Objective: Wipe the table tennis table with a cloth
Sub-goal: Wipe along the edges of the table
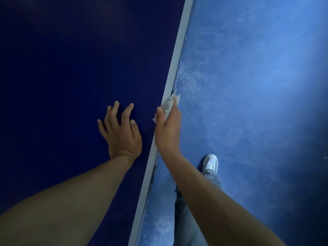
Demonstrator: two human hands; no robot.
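**Two hands at the edge of the blue desk**

One person stands by the desk, and both bare arms reach out over it. The top of the desk is dark blue. A white stripe runs all along its side edge.

The left grip lies on the dark blue top, near the stripe but not on it. Its fingers are spread out and a little bent, with the tips touching the top. It has nothing in it.

The right grip is just beside it, right at the edge of the desk. It has hold of the cloth. The thumb lies on top by the white stripe, and the fingers wrap round the cloth on the other side of the edge. The cloth is pale and fuzzy and bunched up small. It sits against the white stripe and the edge, with the grip pressing it there. A bit of it pokes out past the fingertips, and a bit shows next to the thumb.

Past the edge, lower down, is the floor. It is a lighter blue, with small white specks close to the desk. One foot stands there in a white shoe, with a grey trouser leg above it.
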